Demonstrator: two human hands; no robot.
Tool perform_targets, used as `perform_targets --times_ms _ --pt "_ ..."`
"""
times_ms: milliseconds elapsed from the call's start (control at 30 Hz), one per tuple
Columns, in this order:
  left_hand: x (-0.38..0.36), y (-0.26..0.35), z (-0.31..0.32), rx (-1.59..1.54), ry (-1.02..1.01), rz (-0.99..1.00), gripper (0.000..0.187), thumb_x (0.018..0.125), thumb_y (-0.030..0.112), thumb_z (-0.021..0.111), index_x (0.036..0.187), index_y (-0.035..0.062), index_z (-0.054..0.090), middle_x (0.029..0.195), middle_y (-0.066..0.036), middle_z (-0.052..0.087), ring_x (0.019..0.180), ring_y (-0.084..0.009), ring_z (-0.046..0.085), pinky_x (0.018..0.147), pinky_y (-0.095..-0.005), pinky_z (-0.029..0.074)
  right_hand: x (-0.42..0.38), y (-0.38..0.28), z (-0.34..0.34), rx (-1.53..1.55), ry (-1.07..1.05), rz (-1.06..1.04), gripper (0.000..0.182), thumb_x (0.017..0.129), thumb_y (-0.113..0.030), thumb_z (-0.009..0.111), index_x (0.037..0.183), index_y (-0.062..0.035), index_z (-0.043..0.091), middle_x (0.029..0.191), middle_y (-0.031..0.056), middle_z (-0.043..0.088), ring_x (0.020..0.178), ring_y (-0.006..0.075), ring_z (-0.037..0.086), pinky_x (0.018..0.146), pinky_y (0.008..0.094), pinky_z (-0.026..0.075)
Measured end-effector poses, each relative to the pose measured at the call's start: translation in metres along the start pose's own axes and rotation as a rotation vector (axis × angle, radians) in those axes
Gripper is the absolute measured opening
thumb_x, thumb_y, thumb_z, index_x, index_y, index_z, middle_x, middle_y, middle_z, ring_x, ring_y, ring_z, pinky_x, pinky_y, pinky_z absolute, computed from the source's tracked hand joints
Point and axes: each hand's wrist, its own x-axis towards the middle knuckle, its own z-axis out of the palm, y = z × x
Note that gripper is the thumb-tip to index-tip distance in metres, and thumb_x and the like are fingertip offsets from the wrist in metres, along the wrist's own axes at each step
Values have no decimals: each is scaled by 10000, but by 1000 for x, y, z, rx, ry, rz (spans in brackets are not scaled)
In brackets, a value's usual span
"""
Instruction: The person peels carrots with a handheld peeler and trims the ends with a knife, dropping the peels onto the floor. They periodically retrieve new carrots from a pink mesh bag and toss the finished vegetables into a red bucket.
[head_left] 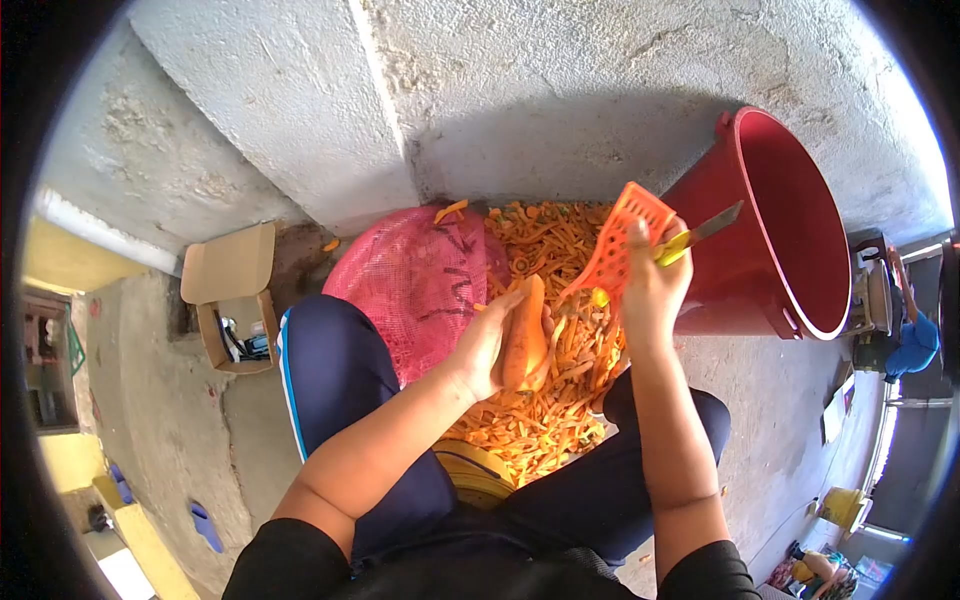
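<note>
Holding carrot (527,345) w/ L hand (487,345) wrapped round middle, best spot to grip; prob stiff, slick. Clutching knife (702,231) + orange perforated plastic (614,243) in R hand (655,290), left of red bucket (730,280).

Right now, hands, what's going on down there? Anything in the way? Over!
Left hand: holding carrot. Right hand: gripping knife and holey orange plastic. Peels heaped below. Red bucket near knife, might crowd it. Over.

head view | forward-down | near left hand (486,350), right hand (656,280) | edges probably lens-warped
</note>
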Motion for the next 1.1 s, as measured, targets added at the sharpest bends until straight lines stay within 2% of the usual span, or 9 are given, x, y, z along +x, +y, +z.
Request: perform_targets --times_ms 33,100,400,567,667,800,967,1033,1100 --pt "-1 1 -1 -44 -98 -27 255 840 289 460 977 76 491 819 -40 542 768 -186 555 717 -310 468 -9 -9 3 -18 -62 81 179 825 -176 549 907 -28 489 756 -15 509 668 39 436 617 190 373" --pt "1 -1 3 95 117 34 304 867 317 386 1001 67 494 881 -70 563 800 -197 566 743 -354 467 -22 -11 10 20 -157 111 197 812 -147 553 938 -17 474 804 27 532 729 86 480 674 231 406" --pt "1 -1 17 108 200 46 335 903 320 309 1086 83 459 986 -60 563 863 -165 557 739 -303 461 -44 -13 21 -102 -304 35 204 792 -108 563 948 -10 475 749 108 602 671 156 581 609 280 457" --pt "1 -2 13 188 169 -7 359 900 365 299 1057 85 459 924 -58 564 796 -169 557 678 -318 472 -43 -15 19 -221 -215 -7 198 782 -120 579 908 -5 479 728 117 590 656 131 558 594 276 447" --pt "1 -1 -6 142 -197 -151 369 887 402 322 1028 88 456 857 -65 551 741 -176 547 607 -329 474 -16 6 10 -280 -39 -74 186 782 -132 587 868 -10 477 689 97 549 612 111 477 577 280 418" --pt "-4 -8 12 201 153 -138 393 854 441 384 1007 87 457 774 -62 498 704 -171 506 519 -297 470 20 24 -2 -472 155 -9 181 801 -153 572 849 -10 473 664 82 513 577 108 424 538 264 391" --pt "-4 -3 16 116 178 -73 369 866 399 385 1028 78 463 817 -88 553 688 -185 555 558 -315 498 10 3 4 -66 50 92 165 826 -187 544 898 -41 515 661 -34 469 516 21 387 463 169 331" --pt "-1 -3 11 81 142 -57 358 874 379 374 1037 74 469 841 -97 572 690 -188 574 575 -316 504 -7 -11 7 -77 -91 112 186 818 -166 548 920 -22 487 802 25 536 722 80 481 659 232 411" --pt "4 -2 -3 68 83 -43 352 882 363 361 1048 75 475 863 -104 585 699 -188 592 584 -309 506 -25 -20 14 16 -193 125 192 820 -158 543 931 -15 479 781 26 535 704 85 485 659 229 414"
